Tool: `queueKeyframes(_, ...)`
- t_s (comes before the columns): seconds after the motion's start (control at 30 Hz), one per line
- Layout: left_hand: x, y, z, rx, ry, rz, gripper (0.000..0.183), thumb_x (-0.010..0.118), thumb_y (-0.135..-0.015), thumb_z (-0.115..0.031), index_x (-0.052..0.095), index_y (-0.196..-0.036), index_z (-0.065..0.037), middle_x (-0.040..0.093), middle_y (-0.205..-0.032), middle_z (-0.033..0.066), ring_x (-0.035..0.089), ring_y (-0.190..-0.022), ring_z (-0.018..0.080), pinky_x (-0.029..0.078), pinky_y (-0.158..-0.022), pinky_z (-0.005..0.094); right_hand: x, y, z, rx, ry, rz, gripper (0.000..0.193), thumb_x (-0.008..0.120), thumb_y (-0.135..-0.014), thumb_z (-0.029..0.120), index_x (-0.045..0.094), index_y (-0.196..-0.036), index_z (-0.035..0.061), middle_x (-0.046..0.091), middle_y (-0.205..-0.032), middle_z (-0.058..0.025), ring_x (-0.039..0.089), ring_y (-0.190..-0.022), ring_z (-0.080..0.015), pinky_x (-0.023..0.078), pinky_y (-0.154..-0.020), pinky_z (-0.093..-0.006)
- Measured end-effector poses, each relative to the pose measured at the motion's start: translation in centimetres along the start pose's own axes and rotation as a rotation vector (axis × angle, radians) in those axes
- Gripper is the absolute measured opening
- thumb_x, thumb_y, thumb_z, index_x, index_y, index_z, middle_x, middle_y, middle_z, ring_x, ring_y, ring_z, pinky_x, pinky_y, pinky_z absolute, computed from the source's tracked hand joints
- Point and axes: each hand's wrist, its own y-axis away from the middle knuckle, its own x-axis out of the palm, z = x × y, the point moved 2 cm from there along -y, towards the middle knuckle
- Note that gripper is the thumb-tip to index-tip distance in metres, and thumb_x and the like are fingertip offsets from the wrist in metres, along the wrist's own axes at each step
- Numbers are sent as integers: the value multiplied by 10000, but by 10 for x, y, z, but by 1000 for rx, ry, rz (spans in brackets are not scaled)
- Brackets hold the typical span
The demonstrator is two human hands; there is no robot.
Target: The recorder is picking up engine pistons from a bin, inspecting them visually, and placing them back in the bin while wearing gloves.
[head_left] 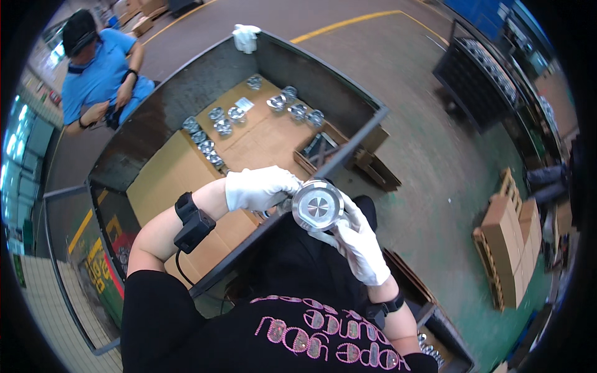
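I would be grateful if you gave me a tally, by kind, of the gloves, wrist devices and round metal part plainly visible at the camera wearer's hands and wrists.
White gloves, one on the left hand and one on the right hand: 2
Black wrist devices: 2
Round metal part: 1
Total: 5

Part (318,208) between hands (266,188) (362,244) near bin (292,69)

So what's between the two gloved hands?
In the head view, a round silver metal part: the left hand is at one side, the right hand at the other.
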Motion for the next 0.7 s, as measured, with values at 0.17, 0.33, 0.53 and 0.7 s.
queueKeyframes(0.17, 21, -27, -8, -645, 614, 35, 208, 575, -921, -191, 664, -973, -10, 636, -749, 72, 591, -626, 147, 487, -592, 272, -10, 9, -14, -159, -18, -139, 811, 750, -810, 247, 310, -1463, 53, 490, -1345, -87, 516, -1195, -161, 462, -982, -302)
queueKeyframes(0.33, -9, -2, -37, -618, 433, 1, 505, 572, -916, -442, 575, -1255, -67, 661, -997, 63, 642, -793, 128, 512, -713, 281, -26, 23, -28, -126, -34, -187, 668, 693, -850, 258, 375, -1407, 71, 491, -1328, -97, 528, -1195, -248, 491, -975, -433)
queueKeyframes(0.53, -42, 120, -139, -764, -1061, 40, 253, 554, -900, -222, 624, -1057, -36, 650, -908, 123, 657, -811, 263, 520, -710, 372, -38, 21, -25, -75, 75, -167, 605, 663, -874, 251, 383, -1372, 51, 518, -1258, -104, 566, -1121, -267, 535, -911, -504)
queueKeyframes(0.7, 52, 117, -165, -562, -796, 218, 120, 561, -841, -154, 603, -859, -43, 620, -766, 110, 657, -715, 238, 520, -641, 382, -29, 6, -27, -31, 109, -37, 615, 654, -877, 240, 372, -1382, 34, 537, -1233, -124, 589, -1080, -262, 550, -884, -487)
